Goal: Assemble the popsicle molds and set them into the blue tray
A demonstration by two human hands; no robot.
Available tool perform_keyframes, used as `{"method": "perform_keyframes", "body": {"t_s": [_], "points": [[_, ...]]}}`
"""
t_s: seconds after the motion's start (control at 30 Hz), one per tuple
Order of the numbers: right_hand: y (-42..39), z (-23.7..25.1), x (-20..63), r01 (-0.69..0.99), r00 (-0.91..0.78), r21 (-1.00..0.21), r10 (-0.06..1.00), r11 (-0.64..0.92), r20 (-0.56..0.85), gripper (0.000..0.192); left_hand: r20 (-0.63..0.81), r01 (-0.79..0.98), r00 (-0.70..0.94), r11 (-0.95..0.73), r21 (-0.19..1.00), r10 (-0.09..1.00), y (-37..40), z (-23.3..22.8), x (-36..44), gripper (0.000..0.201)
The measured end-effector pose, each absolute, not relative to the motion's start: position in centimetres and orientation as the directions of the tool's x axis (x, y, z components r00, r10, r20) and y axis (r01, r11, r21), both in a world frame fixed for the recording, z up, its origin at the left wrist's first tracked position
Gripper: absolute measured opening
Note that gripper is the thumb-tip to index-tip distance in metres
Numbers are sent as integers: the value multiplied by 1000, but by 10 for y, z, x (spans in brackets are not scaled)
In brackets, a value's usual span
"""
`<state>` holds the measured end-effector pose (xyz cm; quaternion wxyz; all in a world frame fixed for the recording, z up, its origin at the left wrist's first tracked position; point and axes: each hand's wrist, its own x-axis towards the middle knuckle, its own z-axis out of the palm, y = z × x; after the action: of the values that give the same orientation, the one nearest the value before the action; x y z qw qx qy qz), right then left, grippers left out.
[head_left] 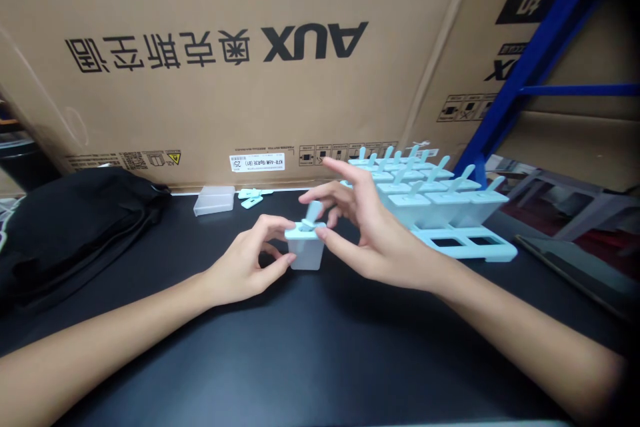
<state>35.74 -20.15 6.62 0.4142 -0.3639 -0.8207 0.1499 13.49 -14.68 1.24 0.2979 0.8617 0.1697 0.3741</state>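
At the middle of the dark table [310, 360], much is half-seen: the right hand [373, 233] covers the far side of the small translucent mould cup [306, 253], and whether the pale blue stick lid [307, 221] is fully seated in it cannot be told. The black bag [75, 220] runs off the left edge, and the blue rack post [530, 60] leaves the picture at the upper right.

The left hand [245, 267] is curled around the cup from nine o'clock, thumb on the near face and forefinger on the rim, gripping it as it stands on the table. The right hand comes in from three o'clock, mostly spread, its thumb and two fingertips pinching the lid's stick and edge while the forefinger points away to eleven o'clock.

Outward, at two o'clock from the cup and just behind the right hand, stands the blue mould tray [465, 250] filled with lidded cups, two near slots bare. At eleven o'clock lie another clear cup [214, 201] on its side and a few loose lids [253, 197], well apart from the hands. Behind everything, a large cardboard box [225, 80] marked AUX closes off the far edge of the table.
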Motion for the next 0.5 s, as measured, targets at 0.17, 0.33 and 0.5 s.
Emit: {"method": "perform_keyframes", "body": {"t_s": [0.17,0.33,0.5], "points": [[-198,70,360,511,-396,-513,718,690,572,61,544,71,665,-768,636,512,-147,13,135,39],[-197,73,359,618,-501,-367,708,695,498,14,561,56,673,-790,611,482,-147,14,135,40],[-199,91,374,659,-543,-311,719,685,434,20,534,59,698,-782,621,477,-148,14,134,47]]}}
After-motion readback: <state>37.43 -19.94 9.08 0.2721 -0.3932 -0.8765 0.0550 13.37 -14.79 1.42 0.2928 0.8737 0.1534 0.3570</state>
